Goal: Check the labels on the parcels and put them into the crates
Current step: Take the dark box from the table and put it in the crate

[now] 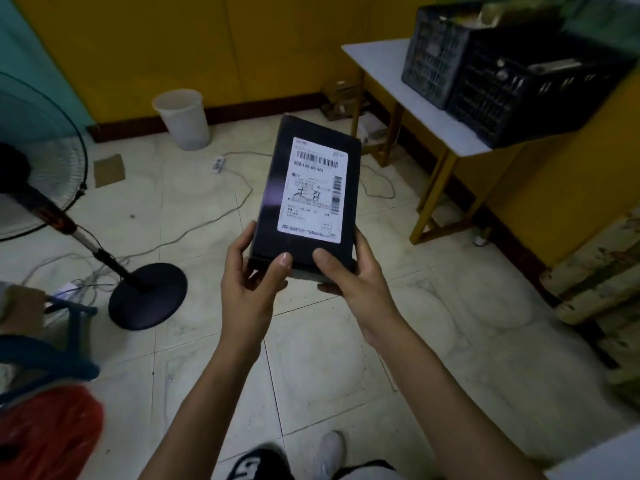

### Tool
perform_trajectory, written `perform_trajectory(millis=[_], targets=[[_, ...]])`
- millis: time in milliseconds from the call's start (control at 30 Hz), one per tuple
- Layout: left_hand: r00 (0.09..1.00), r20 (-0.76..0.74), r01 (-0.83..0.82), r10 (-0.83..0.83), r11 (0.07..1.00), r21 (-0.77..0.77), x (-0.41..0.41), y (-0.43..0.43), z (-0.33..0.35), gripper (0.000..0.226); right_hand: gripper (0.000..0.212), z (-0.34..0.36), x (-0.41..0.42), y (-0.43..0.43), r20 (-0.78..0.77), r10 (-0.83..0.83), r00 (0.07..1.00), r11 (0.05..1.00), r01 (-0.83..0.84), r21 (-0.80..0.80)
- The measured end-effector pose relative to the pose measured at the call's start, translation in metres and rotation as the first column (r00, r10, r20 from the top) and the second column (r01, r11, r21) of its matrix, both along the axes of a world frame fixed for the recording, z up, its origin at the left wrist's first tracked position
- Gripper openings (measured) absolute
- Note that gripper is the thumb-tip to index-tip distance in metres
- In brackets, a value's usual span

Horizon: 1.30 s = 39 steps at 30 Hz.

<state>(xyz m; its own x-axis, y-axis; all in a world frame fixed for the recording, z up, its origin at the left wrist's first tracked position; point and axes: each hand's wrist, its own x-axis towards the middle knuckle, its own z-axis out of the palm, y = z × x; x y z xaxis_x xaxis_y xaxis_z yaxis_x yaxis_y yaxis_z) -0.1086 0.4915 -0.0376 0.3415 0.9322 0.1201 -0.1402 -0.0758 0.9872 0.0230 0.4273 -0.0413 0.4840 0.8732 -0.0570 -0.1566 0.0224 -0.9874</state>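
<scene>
Parcel: flat dark rectangular box, held in the air over the tiled floor in front of the person, long side pointing away, top face tilted toward the camera; white label covers most of the top face; barcode across its top, a smaller one down its right edge, print too blurred to read.

Left hand and right hand both grip the near short end; thumbs pressed on the top face below the label, fingers curled around the sides and underneath; the far end and both long edges are free.

Two crates on a white table at upper right, well apart from the parcel; grey crate behind, black crate in front at the table's near end, the two side by side and touching; contents blurred.

Left: standing fan, its round base on the floor; cables trail across the tiles; white bin by the yellow wall; open floor between the fan base and the table legs.
</scene>
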Motion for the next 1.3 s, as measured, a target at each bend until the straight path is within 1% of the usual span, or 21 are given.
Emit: perform_trajectory(millis=[67, 100, 167, 200, 233, 300, 333, 367, 400, 500, 600, 667, 833, 933, 1033, 1200, 1300], targets=[[1.000, 0.010, -0.023, 0.023, 1.000, 0.018, 0.023, 0.026, -0.001, 0.069, 0.074, -0.002, 0.019, 0.026, 0.008, -0.007, 1.000, 1.000, 0.007, -0.011], [0.999, 0.008, -0.031, 0.031, 0.999, 0.025, 0.036, 0.040, -0.003, 0.075, 0.071, -0.006, 0.029, 0.039, 0.021, -0.015, 1.000, 0.999, 0.015, -0.030], [1.000, 0.004, -0.019, 0.019, 0.999, 0.029, 0.061, 0.071, -0.007, 0.095, 0.060, -0.015, 0.051, 0.066, 0.036, -0.051, 0.998, 0.996, 0.053, -0.069], [1.000, -0.004, -0.003, 0.003, 0.999, 0.043, 0.075, 0.087, -0.009, 0.099, 0.058, -0.018, 0.062, 0.079, 0.038, -0.076, 0.996, 0.994, 0.079, -0.079], [1.000, -0.025, 0.019, -0.017, 0.997, 0.074, 0.090, 0.103, -0.011, 0.096, 0.060, -0.021, 0.075, 0.094, 0.040, -0.106, 0.994, 0.991, 0.109, -0.076], [0.994, -0.088, 0.086, -0.071, 0.981, 0.175, 0.126, 0.140, -0.017, 0.076, 0.069, -0.024, 0.104, 0.127, 0.045, -0.181, 0.982, 0.982, 0.183, -0.042], [0.990, -0.102, 0.114, -0.095, 0.973, 0.201, 0.147, 0.159, -0.020, 0.067, 0.076, -0.025, 0.120, 0.145, 0.036, -0.216, 0.976, 0.976, 0.217, -0.019], [0.989, -0.096, 0.135, -0.117, 0.968, 0.212, 0.169, 0.179, -0.022, 0.063, 0.082, -0.024, 0.138, 0.165, 0.026, -0.246, 0.969, 0.969, 0.246, 0.003], [0.987, -0.086, 0.155, -0.139, 0.964, 0.218, 0.190, 0.199, -0.024, 0.062, 0.085, -0.022, 0.156, 0.185, 0.019, -0.269, 0.963, 0.963, 0.269, 0.009], [0.970, -0.067, 0.244, -0.234, 0.940, 0.240, 0.255, 0.264, -0.024, 0.058, 0.079, -0.016, 0.210, 0.241, 0.011, -0.362, 0.932, 0.932, 0.362, -0.007], [0.935, -0.077, 0.354, -0.346, 0.898, 0.261, 0.321, 0.323, -0.010, 0.058, 0.086, -0.003, 0.261, 0.285, 0.027, -0.457, 0.889, 0.889, 0.458, -0.025], [0.906, -0.094, 0.422, -0.413, 0.860, 0.286, 0.363, 0.350, -0.001, 0.059, 0.087, 0.007, 0.295, 0.306, 0.026, -0.518, 0.855, 0.855, 0.518, -0.025], [0.837, -0.104, 0.541, -0.537, 0.787, 0.296, 0.457, 0.389, 0.007, 0.061, 0.076, 0.017, 0.374, 0.340, -0.028, -0.638, 0.770, 0.769, 0.638, 0.036], [0.818, -0.116, 0.567, -0.564, 0.753, 0.334, 0.510, 0.405, 0.005, 0.062, 0.077, 0.016, 0.419, 0.356, -0.016, -0.699, 0.715, 0.714, 0.699, 0.038], [0.824, -0.119, 0.553, -0.553, 0.743, 0.377, 0.565, 0.421, 0.003, 0.061, 0.079, 0.015, 0.471, 0.375, -0.006, -0.734, 0.679, 0.677, 0.732, 0.081], [0.842, -0.097, 0.515, -0.530, 0.737, 0.438, 0.678, 0.451, 0.016, 0.059, 0.076, 0.026, 0.580, 0.415, 0.062, -0.729, 0.682, 0.681, 0.713, 0.168], [0.829, -0.102, 0.526, -0.550, 0.704, 0.478, 0.753, 0.464, 0.032, 0.056, 0.083, 0.040, 0.653, 0.430, 0.037, -0.739, 0.673, 0.667, 0.722, 0.182]])
